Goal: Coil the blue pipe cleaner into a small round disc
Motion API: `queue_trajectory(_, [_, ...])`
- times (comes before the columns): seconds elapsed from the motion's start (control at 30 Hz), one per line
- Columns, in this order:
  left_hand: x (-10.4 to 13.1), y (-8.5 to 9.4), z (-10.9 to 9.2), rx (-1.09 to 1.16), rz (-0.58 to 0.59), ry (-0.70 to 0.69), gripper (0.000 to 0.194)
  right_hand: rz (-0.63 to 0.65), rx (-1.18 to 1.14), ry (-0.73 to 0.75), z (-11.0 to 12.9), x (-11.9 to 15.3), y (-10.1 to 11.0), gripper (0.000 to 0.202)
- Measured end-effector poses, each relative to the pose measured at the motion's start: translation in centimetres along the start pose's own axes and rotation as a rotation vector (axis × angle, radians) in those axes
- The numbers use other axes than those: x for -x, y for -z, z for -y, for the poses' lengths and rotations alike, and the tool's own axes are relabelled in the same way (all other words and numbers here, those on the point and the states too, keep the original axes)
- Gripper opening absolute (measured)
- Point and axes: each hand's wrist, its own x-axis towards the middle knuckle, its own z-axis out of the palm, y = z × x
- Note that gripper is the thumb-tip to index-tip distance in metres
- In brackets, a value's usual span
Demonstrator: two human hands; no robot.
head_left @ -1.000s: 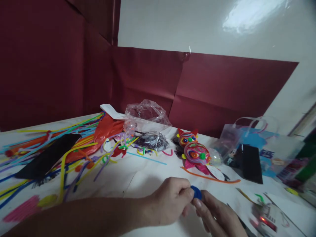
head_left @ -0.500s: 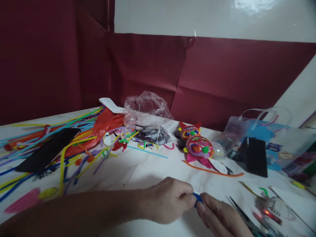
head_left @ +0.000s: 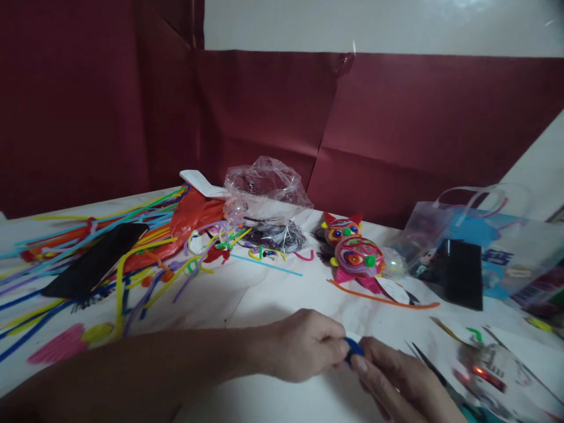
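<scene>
1. At far left, a spread of long, thin pipe cleaners in yellow, blue, orange and purple (head_left: 132, 258) lies across the white paper-covered surface (head_left: 264, 294), with a flat black sheet (head_left: 94, 267) resting on top of them.
2. Near the left edge, a small pink fuzzy coil (head_left: 55, 349) lies just beside a yellow disc (head_left: 97, 332).
3. Farther back, a crumpled orange-red plastic bag (head_left: 191, 220) sits against a clear, crinkled plastic bag (head_left: 267, 194), and a dark grey bundle of wire (head_left: 275, 235) lies at the clear bag's foot.
4. At centre near, the left hand (head_left: 304, 346) reaches in from the left, its fingers closed in a pinch on a small round blue piece (head_left: 353, 348).
5. The right hand (head_left: 396, 382) meets it from the lower right, its fingertips also gripping the blue piece, which is held just above the surface between the two hands.
6. Beyond the hands, a colourful coiled pipe-cleaner animal figure (head_left: 355, 252) in pink, red and orange lies on the surface, an orange strand trailing to its right.
7. At right, a black rectangular block (head_left: 462, 273) stands in front of a clear plastic gift bag with blue print (head_left: 493, 241).
8. In the near right corner, a blurred object with a small red light (head_left: 482, 367) rests on the surface.
</scene>
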Motion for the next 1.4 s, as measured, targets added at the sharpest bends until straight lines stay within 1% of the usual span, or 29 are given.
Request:
queue_trajectory(0.07, [-0.1,-0.3,0.2,0.105,-0.04,0.07,0.029,-0.043,-0.106,-0.094,-0.5,0.1,-0.3,0.037])
queue_trajectory(0.17, [0.0,-0.3,0.1,0.102,-0.009,0.107,0.028,0.018,-0.191,-0.164,-0.8,0.3,-0.3,0.039])
queue_trajectory(0.33, [0.4,0.1,-0.9,-0.102,0.124,0.036,0.023,0.228,-0.157,-0.121,0.2,0.1,0.4,0.036])
queue_trajectory(0.4, [0.4,0.1,-1.1,-0.127,0.157,0.036,0.024,0.268,-0.145,-0.09,0.6,0.0,0.6,0.034])
queue_trajectory(0.47, [0.3,0.1,-0.8,-0.108,0.178,0.043,0.024,0.277,-0.127,-0.075,0.6,-0.1,0.6,0.032])
queue_trajectory(0.53, [0.1,-0.1,-0.2,-0.033,0.171,0.047,0.023,0.243,-0.159,-0.097,0.2,0.0,0.4,0.031])
queue_trajectory(0.57, [-0.1,-0.1,0.2,0.025,0.146,0.045,0.023,0.192,-0.199,-0.123,-0.1,0.0,0.3,0.031])
queue_trajectory(0.67, [-0.5,-0.3,1.1,0.217,0.037,0.007,0.026,-0.015,-0.382,-0.215,-0.8,0.0,-0.2,0.036])
queue_trajectory(0.7, [-0.7,-0.4,1.2,0.281,0.011,-0.002,0.026,-0.06,-0.447,-0.24,-0.9,0.0,-0.4,0.036])
queue_trajectory(0.73, [-0.8,-0.4,1.2,0.349,-0.015,0.002,0.026,-0.08,-0.512,-0.257,-1.0,-0.1,-0.5,0.036])
queue_trajectory(0.87, [-1.0,-0.6,1.0,0.665,-0.118,0.078,0.023,-0.109,-0.721,-0.305,-0.8,-0.3,-0.6,0.032])
queue_trajectory(0.97, [-1.1,-0.7,0.9,0.818,-0.118,0.127,0.024,-0.127,-0.751,-0.316,-0.7,-0.3,-0.6,0.032])
queue_trajectory(1.07, [-1.1,-0.8,0.9,0.88,-0.099,0.153,0.022,-0.116,-0.726,-0.309,-0.8,-0.2,-0.7,0.033])
queue_trajectory(1.3, [-1.1,-1.6,1.2,0.918,-0.136,0.108,0.023,-0.076,-0.627,-0.292,-0.5,0.3,-1.0,0.036])
queue_trajectory(1.4, [-1.1,-1.9,1.3,0.929,-0.135,0.112,0.022,-0.06,-0.593,-0.275,-0.5,0.3,-1.2,0.035])
